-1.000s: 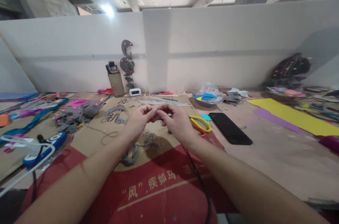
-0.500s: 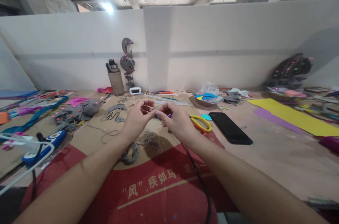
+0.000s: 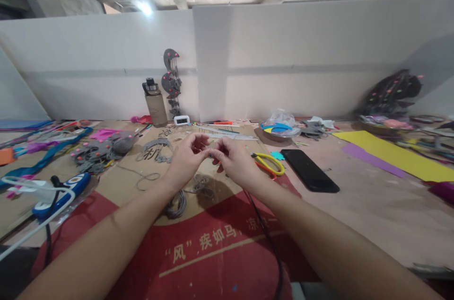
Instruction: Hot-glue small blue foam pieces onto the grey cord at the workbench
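Note:
My left hand (image 3: 189,160) and my right hand (image 3: 234,163) meet above the cardboard sheet (image 3: 142,172), thumbs and fingertips pinched together. Whatever they pinch is too small and too hidden to name; a speck of blue shows between the fingertips. Below them on the cardboard lie a coil of grey cord (image 3: 176,204) and a looser tangle of grey cord (image 3: 203,185). Just right of my right hand are yellow-handled scissors (image 3: 271,163) with an orange-red item beside them. A grey cut-out piece with cords (image 3: 158,148) rests left of my left hand.
A black phone (image 3: 310,171) lies to the right, near yellow paper (image 3: 397,155). Behind stand a bottle (image 3: 155,106), a small white clock (image 3: 182,120) and a bowl (image 3: 278,133). At left are grey pieces with pink dots (image 3: 102,151) and a blue power strip (image 3: 80,186). A black cable (image 3: 264,231) runs toward me.
Both hands stay pinched together in nearly the same place, with only slight finger movement. The view has shifted a little.

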### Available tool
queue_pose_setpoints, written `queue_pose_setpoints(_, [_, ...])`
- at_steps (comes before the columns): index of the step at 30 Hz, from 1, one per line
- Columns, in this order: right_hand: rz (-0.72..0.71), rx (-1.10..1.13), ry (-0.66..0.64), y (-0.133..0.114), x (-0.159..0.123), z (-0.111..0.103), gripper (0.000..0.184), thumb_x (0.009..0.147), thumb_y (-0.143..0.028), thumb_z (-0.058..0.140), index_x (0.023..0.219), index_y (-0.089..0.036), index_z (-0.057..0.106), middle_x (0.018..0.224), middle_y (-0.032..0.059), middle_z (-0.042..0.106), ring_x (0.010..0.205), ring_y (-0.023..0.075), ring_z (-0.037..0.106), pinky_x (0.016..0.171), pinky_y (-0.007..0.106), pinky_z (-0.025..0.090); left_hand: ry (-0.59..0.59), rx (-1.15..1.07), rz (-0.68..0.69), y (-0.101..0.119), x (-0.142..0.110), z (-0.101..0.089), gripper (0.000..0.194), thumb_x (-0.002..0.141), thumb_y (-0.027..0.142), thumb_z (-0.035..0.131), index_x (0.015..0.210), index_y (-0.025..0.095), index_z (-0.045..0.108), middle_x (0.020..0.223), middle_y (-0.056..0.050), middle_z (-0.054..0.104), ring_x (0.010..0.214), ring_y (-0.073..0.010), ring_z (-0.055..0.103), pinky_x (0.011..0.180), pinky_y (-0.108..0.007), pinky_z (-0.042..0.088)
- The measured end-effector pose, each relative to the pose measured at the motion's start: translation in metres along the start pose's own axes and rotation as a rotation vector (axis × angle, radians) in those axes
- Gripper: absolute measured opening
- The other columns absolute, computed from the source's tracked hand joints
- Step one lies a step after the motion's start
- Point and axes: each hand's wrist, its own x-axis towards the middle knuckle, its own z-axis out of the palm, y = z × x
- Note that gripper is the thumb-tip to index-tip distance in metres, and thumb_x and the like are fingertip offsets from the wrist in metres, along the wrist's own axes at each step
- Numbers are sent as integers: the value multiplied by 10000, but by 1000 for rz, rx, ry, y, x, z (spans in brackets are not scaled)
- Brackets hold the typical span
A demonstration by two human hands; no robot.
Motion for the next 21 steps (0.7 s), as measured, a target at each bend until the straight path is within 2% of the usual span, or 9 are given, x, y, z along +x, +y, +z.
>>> queue_pose_setpoints(4, [49, 218, -53, -3, 0, 3, 184, 846, -345, 506, 754, -202, 434, 569, -56, 539, 437, 76, 523, 394, 176, 437, -43, -379, -143, -2, 1, 5, 373, 647, 253, 776, 953, 158, 586, 862, -30, 622, 803, -142, 589, 725, -265, 473])
queue_pose_setpoints(7, [40, 430, -70, -5, 1, 6, 198, 842, -359, 484, 740, -205, 412, 545, -68, 524, 442, 76, 506, 421, 194, 465, -161, -653, -285, -1, 3, 7, 336, 711, 337, 726, 948, 141, 590, 798, -35, 613, 691, -142, 584, 613, -276, 478])
queue_pose_setpoints(9, [34, 533, -45, -6, 3, 6, 205, 830, -360, 496, 729, -202, 413, 566, -67, 526, 478, 76, 515, 446, 201, 481, -212, -718, -307, 0, 4, 5, 309, 756, 367, 683, 938, 133, 594, 765, -34, 609, 625, -134, 570, 577, -285, 474])
queue_pose_setpoints(11, [38, 580, -2, -6, 4, 4, 167, 822, -338, 505, 756, -195, 449, 623, -60, 538, 518, 73, 534, 473, 204, 494, -206, -692, -288, 1, 5, 4, 288, 754, 331, 693, 939, 133, 598, 767, -28, 616, 624, -120, 571, 610, -283, 479])
queue_pose_setpoints(14, [18, 523, 41, -6, 4, 1, 131, 830, -315, 497, 877, -195, 523, 714, -40, 554, 591, 84, 566, 509, 216, 511, -158, -556, -260, 0, 5, 4, 296, 739, 311, 712, 954, 138, 608, 800, -32, 635, 689, -118, 588, 669, -271, 475])
queue_pose_setpoints(16, [-13, 418, 36, -6, 4, 0, 152, 837, -326, 506, 909, -198, 544, 747, -22, 570, 650, 103, 582, 531, 225, 518, -125, -445, -236, -2, 4, 5, 318, 728, 333, 718, 962, 146, 611, 840, -41, 646, 733, -126, 595, 673, -260, 467])
queue_pose_setpoints(18, [-41, 274, 32, -5, 2, -1, 151, 834, -340, 532, 854, -193, 554, 745, -10, 585, 652, 109, 580, 539, 226, 511, -106, -318, -183, -2, 3, 5, 341, 710, 347, 727, 966, 153, 610, 876, -51, 653, 770, -140, 599, 680, -260, 466])
queue_pose_setpoints(21, [-40, 53, 51, -2, 0, -2, 161, 832, -340, 545, 777, -188, 544, 664, -19, 572, 554, 96, 548, 501, 212, 467, -62, -47, -9, 4, 4, -2, 345, 673, 328, 750, 952, 167, 628, 848, -49, 664, 783, -156, 601, 714, -276, 467])
